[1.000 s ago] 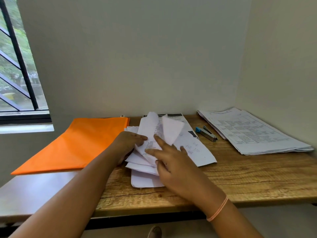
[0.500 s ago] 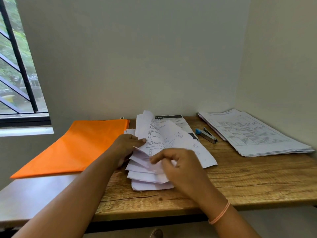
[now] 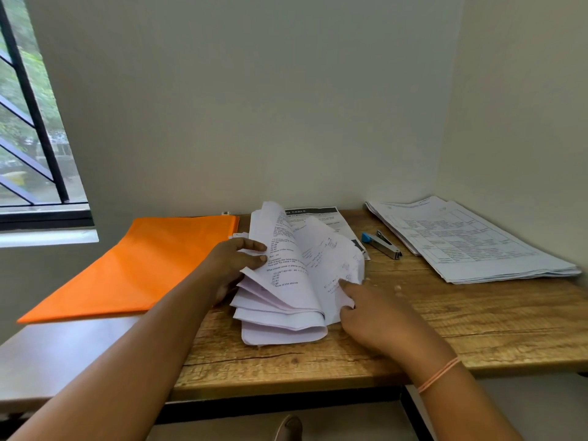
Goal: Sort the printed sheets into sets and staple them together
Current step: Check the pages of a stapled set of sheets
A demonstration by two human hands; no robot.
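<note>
Left grip [image 3: 235, 265] clasps the curling white printed sheets' [image 3: 286, 281] left edge; right grip [image 3: 372, 313] pinches one sheet's near corner. They rest centrally on the wooden bench [image 3: 445, 329], left of a blue-ended metal stapler [image 3: 381, 245].

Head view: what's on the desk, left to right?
orange folder → fanned pile of sheets → stapler → flat stack of printed sheets
</note>
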